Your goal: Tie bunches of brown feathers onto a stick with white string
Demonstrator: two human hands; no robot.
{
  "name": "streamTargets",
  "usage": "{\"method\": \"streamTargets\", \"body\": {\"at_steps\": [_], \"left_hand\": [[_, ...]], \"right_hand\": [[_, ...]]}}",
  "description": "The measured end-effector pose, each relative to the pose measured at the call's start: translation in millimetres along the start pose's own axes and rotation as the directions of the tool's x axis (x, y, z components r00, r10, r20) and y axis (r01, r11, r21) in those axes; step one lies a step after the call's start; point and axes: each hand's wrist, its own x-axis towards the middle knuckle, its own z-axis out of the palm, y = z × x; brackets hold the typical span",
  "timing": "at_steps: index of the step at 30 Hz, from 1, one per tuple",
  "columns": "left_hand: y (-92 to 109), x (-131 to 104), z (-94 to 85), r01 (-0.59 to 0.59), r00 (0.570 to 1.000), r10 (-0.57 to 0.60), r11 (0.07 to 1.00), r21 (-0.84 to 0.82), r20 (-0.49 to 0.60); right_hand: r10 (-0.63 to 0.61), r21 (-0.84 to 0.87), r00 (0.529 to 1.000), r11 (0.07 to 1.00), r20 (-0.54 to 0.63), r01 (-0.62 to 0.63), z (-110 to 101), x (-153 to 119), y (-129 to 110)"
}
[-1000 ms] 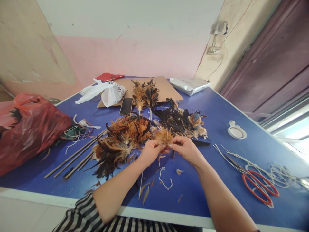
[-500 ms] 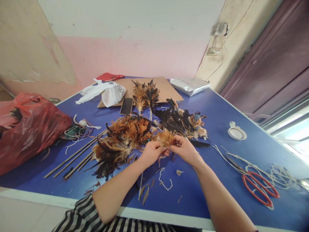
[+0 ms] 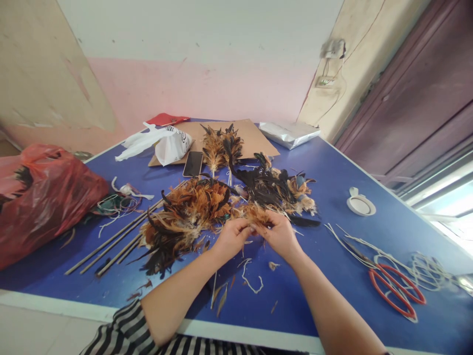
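Between my two hands is a small bunch of light brown feathers [image 3: 255,214], held just above the blue table [image 3: 288,305]. My left hand [image 3: 233,237] pinches its lower end, the fingertips meeting those of the other hand. My right hand [image 3: 280,233] has its fingers closed round the bunch from the right; part of the grip is hidden. Left of the hands lies a large heap of orange-brown and black feathers [image 3: 195,207]. Behind them is a pile of black feathers [image 3: 262,185]. Two tied feather bundles [image 3: 214,148] rest on the cardboard [image 3: 254,138].
Red-handled scissors [image 3: 397,291] and white string [image 3: 424,271] lie at the right, below a white ring-shaped object [image 3: 361,204]. Thin sticks [image 3: 114,239] lie left, near a red plastic bag [image 3: 51,197]. A phone [image 3: 192,163] and a white bag [image 3: 172,145] are farther back.
My right hand has turned inward, its fingers now further over the feather bunch. The bunch sits lower and is more covered by the hands. My left hand has hardly moved.
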Motion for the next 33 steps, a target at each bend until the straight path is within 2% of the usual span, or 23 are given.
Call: {"method": "streamTargets", "body": {"at_steps": [3,5,9,13,14,15,17,19,20,22,26,28,30,32,33], "left_hand": [[1,-1,1.3,-0.034,0.999,0.036,0.998,0.056,-0.036],[1,-2,1.7,-0.017,0.999,0.019,0.999,0.045,-0.033],[-2,-2,0.3,0.029,0.999,-0.028,0.999,0.04,-0.024],[-2,-1,-2.2,-0.016,0.999,0.021,0.987,0.159,-0.03],[-2,-1,-2.5,-0.025,0.999,0.03,0.984,0.177,-0.031],[-2,-1,-2.6,-0.03,0.999,0.036,0.981,0.19,-0.029],[-2,-1,-2.6,-0.04,0.999,0.047,0.976,0.213,-0.027],[-3,-1,-2.6,-0.07,0.997,0.077,0.966,0.25,-0.018],[-3,-2,-2.8,-0.09,0.995,0.097,0.958,0.274,-0.009],[-3,-2,-3.2,-0.131,0.991,0.135,0.938,0.322,0.011],[-4,-4,-3.4,-0.177,0.984,0.173,0.909,0.378,0.046],[-5,-4,-2.3,-0.164,0.986,0.157,0.919,0.359,0.049],[-9,-3,-0.8,-0.097,0.995,0.093,0.957,0.275,0.027],[-12,0,0.1,0.052,0.999,-0.051,0.996,0.072,-0.019],[-13,1,-0.1,0.143,0.988,-0.146,0.987,-0.067,-0.043]], "right_hand": [[0.011,0.064,1.0,0.998,-0.025,-0.009,2,1,1],[0.042,0.098,0.999,0.994,-0.012,-0.04,3,1,3],[0.047,0.051,0.999,0.998,0.005,-0.047,2,0,4],[0.057,0.062,0.991,0.996,0.122,-0.065,-9,2,-3],[0.078,0.09,0.989,0.992,0.122,-0.09,-13,3,-5],[0.102,0.123,0.991,0.986,0.087,-0.112,-18,4,-6],[0.137,0.19,0.987,0.974,-0.078,-0.12,-27,5,-6],[0.151,0.238,0.963,0.966,-0.224,-0.097,-35,6,-4],[0.158,0.248,0.955,0.964,-0.249,-0.094,-37,7,-3],[0.188,0.252,0.961,0.958,-0.204,-0.134,-39,7,-1],[0.244,0.261,0.97,0.936,-0.002,-0.235,-34,8,0],[0.237,0.328,0.971,0.917,0.009,-0.227,-32,8,1],[0.233,0.446,0.972,0.874,-0.033,-0.195,-33,8,2],[0.236,0.553,0.969,0.819,-0.077,-0.156,-39,8,3],[0.237,0.58,0.967,0.802,-0.091,-0.142,-43,8,4]]}}
